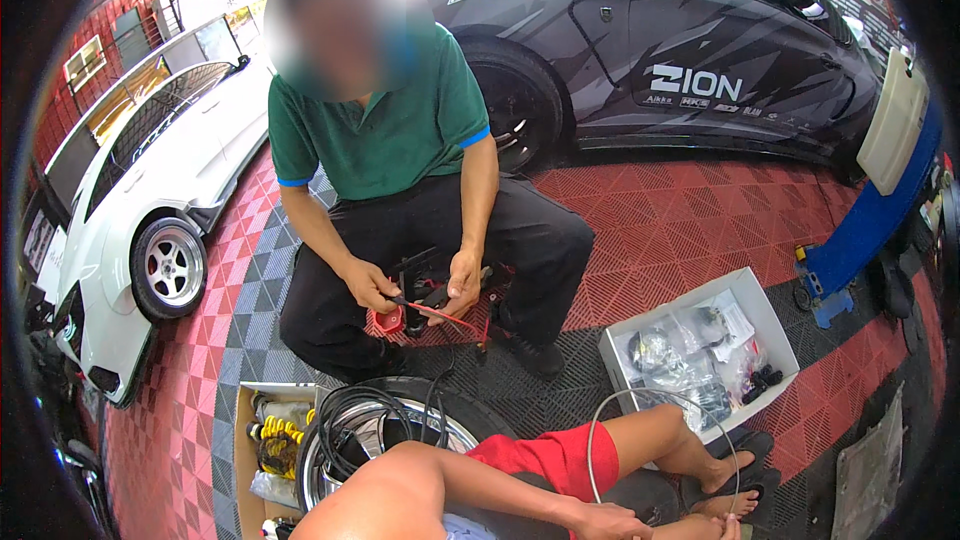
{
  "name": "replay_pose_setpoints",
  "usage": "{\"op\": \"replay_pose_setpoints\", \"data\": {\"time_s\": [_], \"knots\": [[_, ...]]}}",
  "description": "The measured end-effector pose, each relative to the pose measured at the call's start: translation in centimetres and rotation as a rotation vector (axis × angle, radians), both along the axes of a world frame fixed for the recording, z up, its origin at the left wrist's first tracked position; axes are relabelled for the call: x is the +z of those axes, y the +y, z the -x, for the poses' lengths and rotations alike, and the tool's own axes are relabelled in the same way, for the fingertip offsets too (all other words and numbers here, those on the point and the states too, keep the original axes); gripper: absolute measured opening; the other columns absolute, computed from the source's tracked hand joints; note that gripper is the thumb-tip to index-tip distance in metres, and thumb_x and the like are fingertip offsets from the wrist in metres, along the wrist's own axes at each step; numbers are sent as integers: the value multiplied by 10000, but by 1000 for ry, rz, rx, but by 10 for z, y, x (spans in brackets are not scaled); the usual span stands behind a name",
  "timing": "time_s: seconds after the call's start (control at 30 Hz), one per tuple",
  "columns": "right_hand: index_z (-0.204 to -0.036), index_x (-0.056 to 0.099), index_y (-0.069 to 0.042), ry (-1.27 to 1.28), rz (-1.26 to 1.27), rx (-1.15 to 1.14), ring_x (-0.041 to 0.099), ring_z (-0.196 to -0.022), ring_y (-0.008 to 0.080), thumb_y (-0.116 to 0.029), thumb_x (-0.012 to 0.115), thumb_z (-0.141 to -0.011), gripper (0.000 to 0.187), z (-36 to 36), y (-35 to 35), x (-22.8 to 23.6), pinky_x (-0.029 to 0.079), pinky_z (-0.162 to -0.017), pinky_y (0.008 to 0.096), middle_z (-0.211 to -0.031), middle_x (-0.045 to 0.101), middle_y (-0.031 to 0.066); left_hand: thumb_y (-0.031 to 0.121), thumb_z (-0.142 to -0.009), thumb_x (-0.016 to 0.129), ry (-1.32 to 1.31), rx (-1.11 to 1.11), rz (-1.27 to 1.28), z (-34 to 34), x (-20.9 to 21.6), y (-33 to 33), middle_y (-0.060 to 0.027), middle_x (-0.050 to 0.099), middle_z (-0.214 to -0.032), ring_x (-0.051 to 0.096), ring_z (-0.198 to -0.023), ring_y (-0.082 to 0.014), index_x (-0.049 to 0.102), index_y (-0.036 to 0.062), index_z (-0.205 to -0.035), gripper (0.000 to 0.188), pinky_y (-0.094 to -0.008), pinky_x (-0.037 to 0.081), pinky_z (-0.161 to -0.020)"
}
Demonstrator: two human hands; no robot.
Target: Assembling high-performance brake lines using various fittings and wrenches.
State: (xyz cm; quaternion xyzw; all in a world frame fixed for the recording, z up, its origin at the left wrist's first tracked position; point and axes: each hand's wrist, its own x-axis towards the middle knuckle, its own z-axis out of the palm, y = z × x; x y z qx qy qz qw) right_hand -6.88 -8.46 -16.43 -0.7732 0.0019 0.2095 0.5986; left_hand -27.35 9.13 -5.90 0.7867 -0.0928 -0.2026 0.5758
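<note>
At the bottom edge, my left hand (612, 522) is closed around one end of a thin grey cable (592, 445). The cable rises in a wide loop over my bent leg and comes down on the right. There the fingers of my right hand (728, 528) pinch its other side; most of that hand is cut off by the frame. Beside my left arm lies a wheel with a tyre (480, 418), with a coil of black cable (375, 410) on it. Across from me, a seated person in a green shirt (385, 140) holds a thin red-and-black piece (440, 316) in both hands.
A white box (780, 318) of bagged small parts stands right of my knee. Left of the wheel, a cardboard box (243, 440) holds yellow springs (282, 428). A white car (215, 155) and a dark car (620, 70) stand behind. A blue stand (865, 230) is far right.
</note>
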Motion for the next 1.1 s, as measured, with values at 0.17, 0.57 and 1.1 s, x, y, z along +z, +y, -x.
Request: {"op": "replay_pose_setpoints", "data": {"time_s": [0.17, 0.57, 1.1], "knots": [[-1102, 649, 0, 0, -10, -28, 654, -927, 315, -314, 668, -898, 375, 6, -5, 2, 504, -829, 387, -998, 683, 219, 233, -821, 761, 37, 0, -40, -1, 19, 4, -29, 730, -1097, 687, -1001, -244, 592, 110, -1103, 350, -396, 530, -790], [-1115, 629, -3, 13, -33, -101, 650, -918, 298, -307, 642, -909, 368, 16, -17, 1, 502, -827, 374, -1002, 680, 212, 225, -830, 760, 33, -19, -24, -1, 20, 3, -46, 727, -1101, 691, -986, -255, 579, 101, -1096, 345, -399, 532, -794], [-1133, 602, -6, -11, -30, -164, 643, -905, 276, -298, 606, -925, 360, 3, -48, 13, 500, -825, 357, -1007, 675, 203, 320, -817, 764, 9, -6, -91, -1, 22, 2, -76, 723, -1023, 691, -944, -284, 662, 128, -1098, 355, -415, 537, -775]]}}
